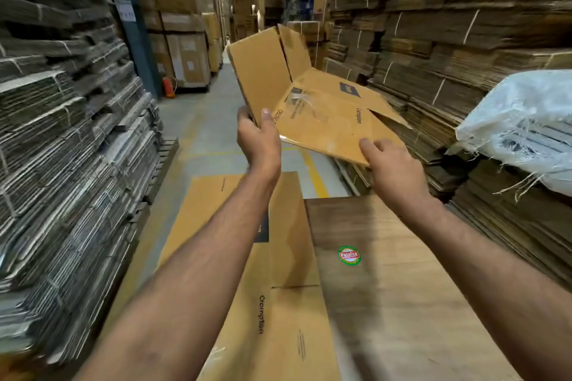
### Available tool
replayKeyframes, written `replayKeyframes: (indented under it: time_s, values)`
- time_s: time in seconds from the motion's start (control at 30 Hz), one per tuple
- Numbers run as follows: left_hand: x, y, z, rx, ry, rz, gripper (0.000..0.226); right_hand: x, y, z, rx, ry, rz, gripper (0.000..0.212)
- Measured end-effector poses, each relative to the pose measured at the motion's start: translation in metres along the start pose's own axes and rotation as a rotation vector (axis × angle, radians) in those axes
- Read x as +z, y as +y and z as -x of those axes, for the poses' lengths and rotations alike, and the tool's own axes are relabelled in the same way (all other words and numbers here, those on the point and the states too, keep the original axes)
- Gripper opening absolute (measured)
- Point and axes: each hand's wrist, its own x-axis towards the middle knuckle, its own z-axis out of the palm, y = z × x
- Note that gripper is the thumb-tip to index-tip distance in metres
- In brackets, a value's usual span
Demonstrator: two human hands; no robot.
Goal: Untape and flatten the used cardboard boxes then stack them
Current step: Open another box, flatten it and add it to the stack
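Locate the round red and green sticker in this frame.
The sticker sits low and right of centre in the head view, on the brown board between the forearms, right of the flattened Crompton box.

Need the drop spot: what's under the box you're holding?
Below the held box: yellow-lined floor, the far end of a flat carton. Its underside is hidden.

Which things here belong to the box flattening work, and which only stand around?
Job:
- Crompton box, held by left hand and right hand
- flattened Crompton boxes lying below

Standing around:
- tied cardboard bundles
- white woven sack
- wooden board
- red fire extinguisher
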Motion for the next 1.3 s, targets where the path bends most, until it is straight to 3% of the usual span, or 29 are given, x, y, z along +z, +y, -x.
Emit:
replayKeyframes:
  time_s: [0.17,0.3,0.4,0.47,0.57,0.7,0.87,1.07,1.2,1.3]
  values:
    - [-0.082,-0.033,0.0,-0.077,0.089,-0.037,0.008,0.017,-0.06,0.008,-0.164,-0.033,0.043,0.055]
    - [-0.146,-0.044,0.015,-0.305,0.23,-0.084,0.02,0.029,-0.108,0.027,-0.342,-0.146,0.078,0.043]
    - [-0.182,-0.051,0.039,-0.37,0.316,-0.066,0.01,0.026,-0.128,0.044,-0.416,-0.134,0.109,0.03]
    - [-0.205,-0.063,0.06,-0.459,0.341,-0.089,0.019,0.028,-0.136,0.06,-0.455,-0.209,0.113,0.032]
    - [-0.235,-0.062,0.095,-0.623,0.26,-0.084,0.042,0.031,-0.142,0.094,-0.466,-0.296,0.085,0.031]
    - [-0.265,-0.055,0.115,-0.81,0.083,-0.084,0.022,0.043,-0.134,0.136,-0.418,-0.394,0.03,0.031]
    - [-0.301,-0.056,0.132,-0.868,0.131,-0.146,0.02,0.038,-0.147,0.172,-0.473,-0.395,0.045,0.032]
    - [-0.343,-0.058,0.155,-0.92,0.09,-0.025,0.025,0.038,-0.168,0.195,-0.489,-0.487,0.12,0.034]
    - [-0.373,-0.077,0.169,-1.078,0.026,0.069,0.005,0.055,-0.184,0.223,-0.433,-0.613,0.108,0.032]
    - [-0.398,-0.107,0.179,-1.202,-0.01,0.08,0.012,0.078,-0.195,0.248,-0.384,-0.647,0.065,0.04]
